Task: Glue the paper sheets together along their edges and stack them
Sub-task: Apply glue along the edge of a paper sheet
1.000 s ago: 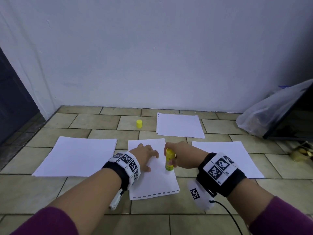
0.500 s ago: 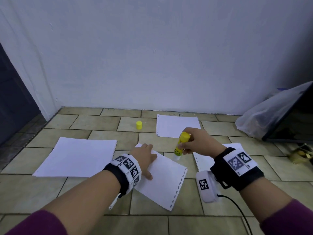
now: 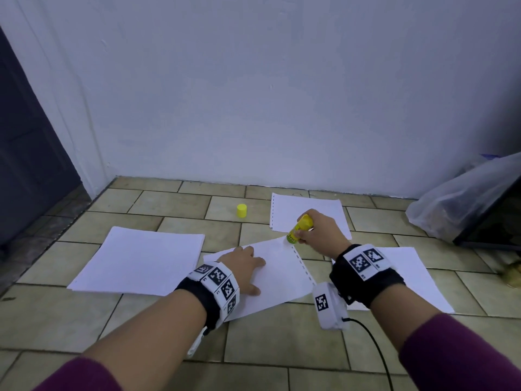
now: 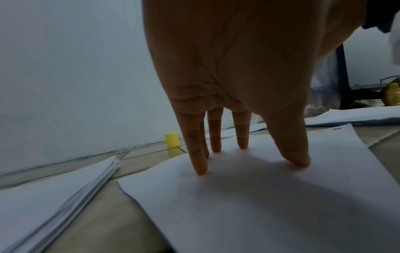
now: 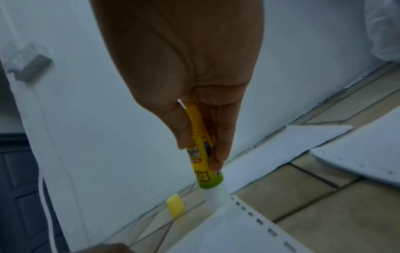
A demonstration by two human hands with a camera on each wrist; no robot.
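A white perforated paper sheet [image 3: 282, 275] lies turned at an angle on the tiled floor. My left hand [image 3: 245, 266] presses flat on it, with straight fingertips [image 4: 200, 169] on the sheet [image 4: 259, 196]. My right hand [image 3: 315, 230] grips a yellow glue stick [image 3: 299, 229], whose white tip touches the sheet's far corner by the perforated edge [image 5: 255, 219]. In the right wrist view thumb and fingers pinch the glue stick [image 5: 200, 154]. The yellow cap [image 3: 241, 211] stands on the floor beyond.
A stack of white paper [image 3: 141, 261] lies to the left, another sheet [image 3: 307, 213] is near the wall, and a third [image 3: 408, 277] is under my right wrist. A plastic bag [image 3: 456, 198] and a dark panel are at the right. A white wall rises behind.
The sheet has rotated counter-clockwise under my left hand. My right hand carried the glue stick from the sheet's right side up to its far corner.
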